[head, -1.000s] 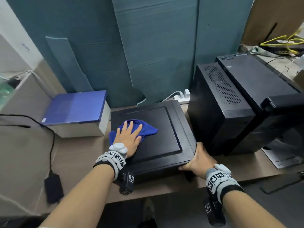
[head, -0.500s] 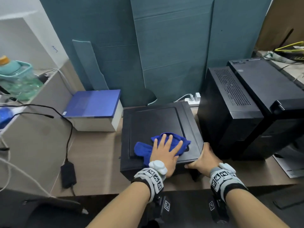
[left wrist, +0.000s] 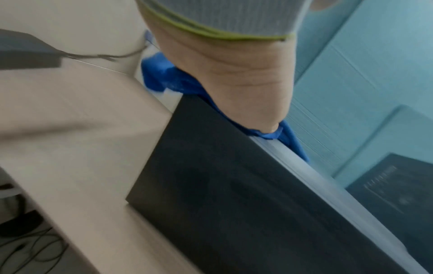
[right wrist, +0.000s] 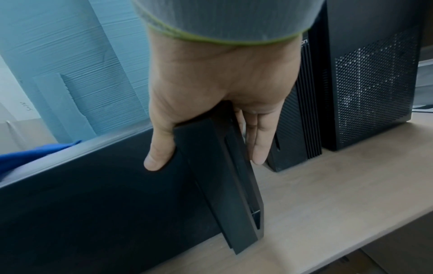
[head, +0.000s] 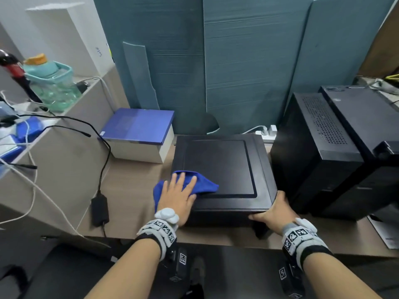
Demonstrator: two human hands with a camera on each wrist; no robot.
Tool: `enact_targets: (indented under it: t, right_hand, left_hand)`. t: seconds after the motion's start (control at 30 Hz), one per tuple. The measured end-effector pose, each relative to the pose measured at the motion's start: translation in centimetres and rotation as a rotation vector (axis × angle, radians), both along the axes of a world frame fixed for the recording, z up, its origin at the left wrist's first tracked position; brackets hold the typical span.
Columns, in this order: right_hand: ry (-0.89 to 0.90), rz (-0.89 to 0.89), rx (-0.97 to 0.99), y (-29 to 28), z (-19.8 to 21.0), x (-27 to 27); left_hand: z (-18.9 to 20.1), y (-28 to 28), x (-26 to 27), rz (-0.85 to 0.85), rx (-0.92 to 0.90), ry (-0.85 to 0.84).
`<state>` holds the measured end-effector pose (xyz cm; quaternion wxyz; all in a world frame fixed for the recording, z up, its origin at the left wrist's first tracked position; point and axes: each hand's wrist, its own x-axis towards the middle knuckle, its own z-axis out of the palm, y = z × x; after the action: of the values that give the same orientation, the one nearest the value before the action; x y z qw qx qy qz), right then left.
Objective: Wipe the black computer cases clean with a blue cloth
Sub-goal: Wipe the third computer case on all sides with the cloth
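Pressing the blue cloth (head: 187, 186) flat under your left hand (head: 178, 196), fingers spread, at the flat case (head: 222, 167)'s near-left corner, you face unwiped panel stretching away rightward (your right hand (head: 273, 212) clamps the near-right corner).

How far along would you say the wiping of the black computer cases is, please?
Early on. In hand: the left hand presses the blue cloth flat on the near left corner of the case lying flat, while the right hand grips its near right corner. Left: the two upright cases, untouched now.
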<state>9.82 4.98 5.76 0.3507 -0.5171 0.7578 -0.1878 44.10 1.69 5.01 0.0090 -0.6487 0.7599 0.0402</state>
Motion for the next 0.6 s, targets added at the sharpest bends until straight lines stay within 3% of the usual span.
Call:
enact_targets:
  t: [0.13,0.33,0.6]
  right_hand:
    - [0.03,0.014,0.034,0.2,0.6,0.0]
    - [0.096,0.018,0.053,0.5,1.3,0.3]
    - [0.159,0.028,0.076,0.7,1.9,0.4]
  left_hand:
    - [-0.5,0.5,1.9,0.175,0.06,0.067]
    - [-0.4,2.0,-0.5,-0.088,-0.04,-0.052]
    - [1.1,-0.4,-8.0,-0.384,0.021,-0.099]
